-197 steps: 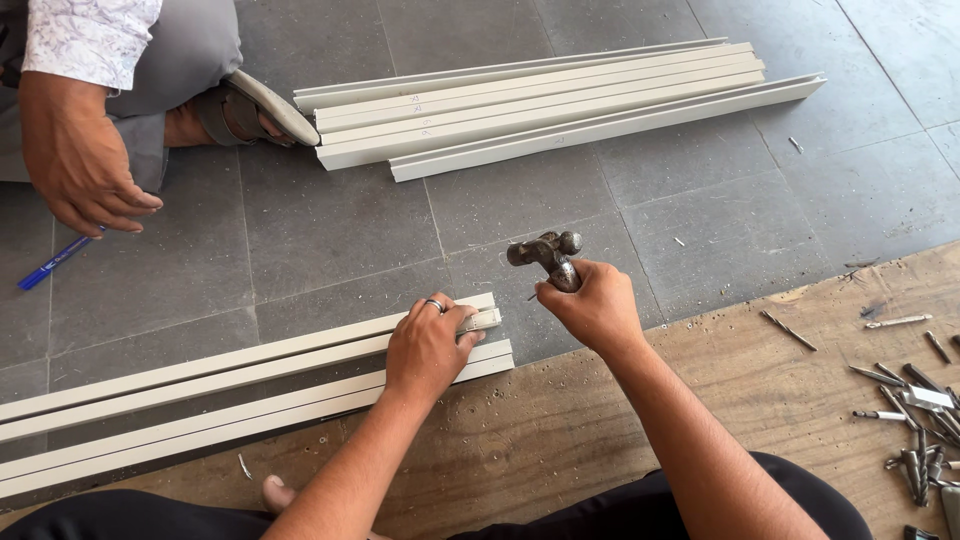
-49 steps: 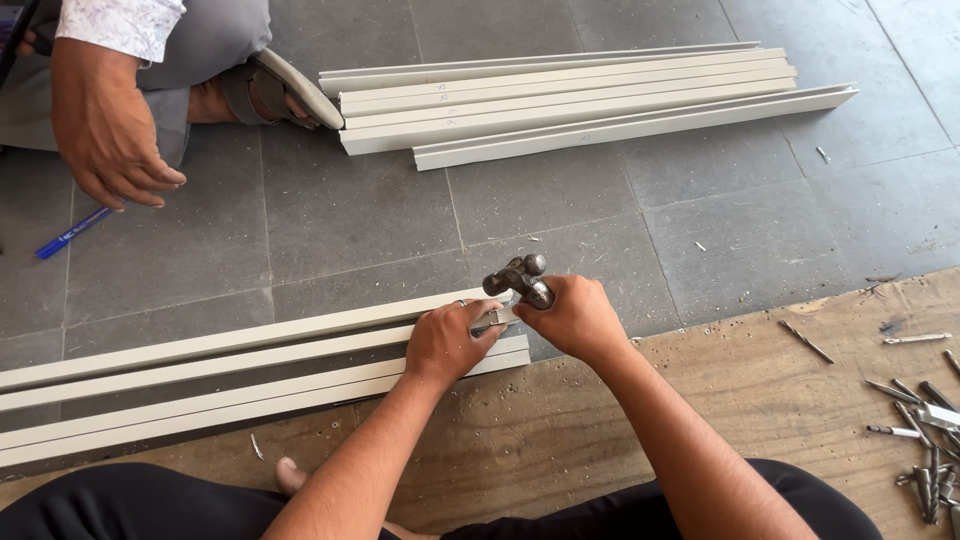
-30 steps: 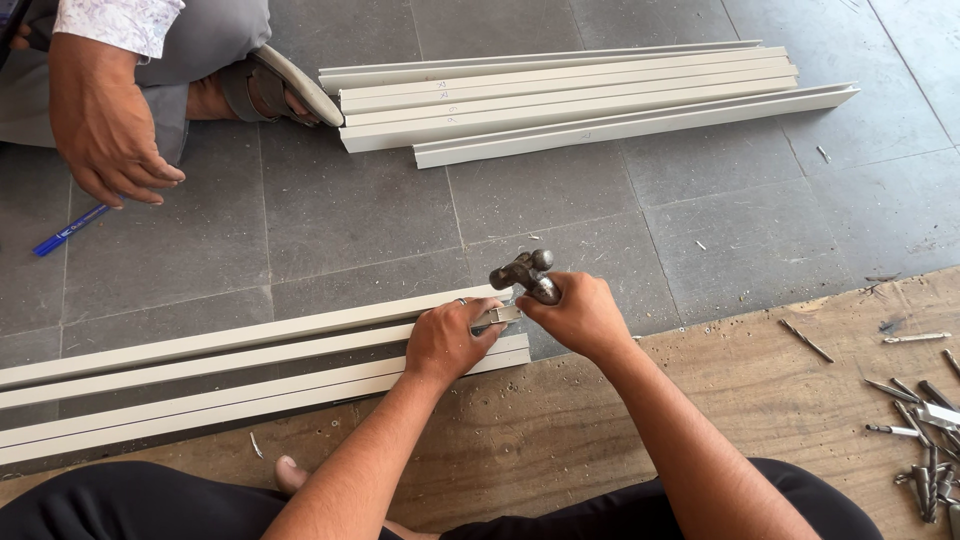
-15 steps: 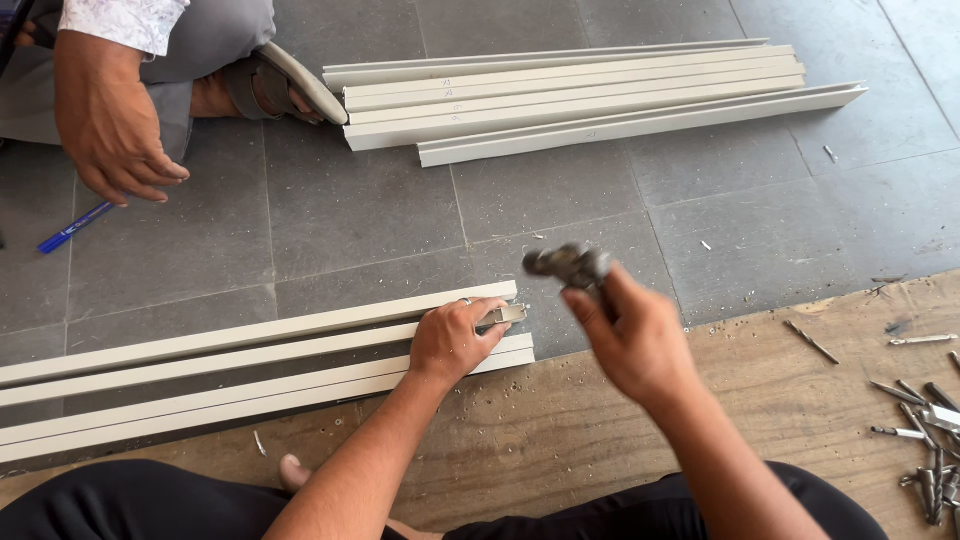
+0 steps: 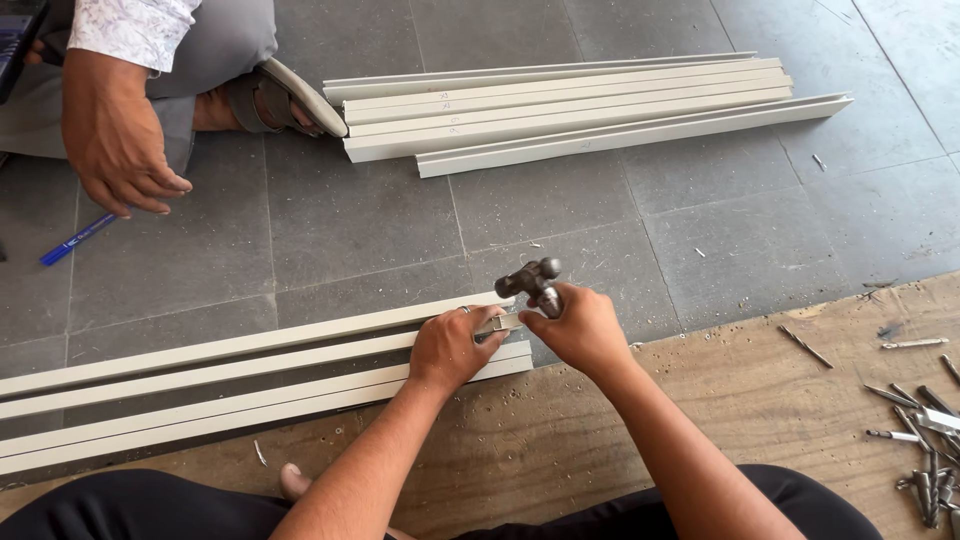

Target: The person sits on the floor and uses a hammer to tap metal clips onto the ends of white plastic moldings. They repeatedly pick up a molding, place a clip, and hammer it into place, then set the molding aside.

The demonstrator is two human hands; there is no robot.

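Observation:
My right hand (image 5: 580, 330) grips a small metal hammer (image 5: 530, 280), its head just above the end of a long cream-coloured channel profile (image 5: 230, 375) that lies across the floor. My left hand (image 5: 450, 348) presses down on the profile's right end and pinches a small metal piece (image 5: 497, 324) there, right beside the hammer hand. The two hands nearly touch.
A stack of similar cream profiles (image 5: 590, 105) lies on the grey tiles further away. Another person sits at the top left, a hand (image 5: 118, 150) hanging above a blue pen (image 5: 78, 239). Loose screws and metal bits (image 5: 925, 440) lie on the wooden board (image 5: 760, 400) at right.
The hammer was lifted up and to the right half a second ago; it has now come back down to the profile's end beside my left hand.

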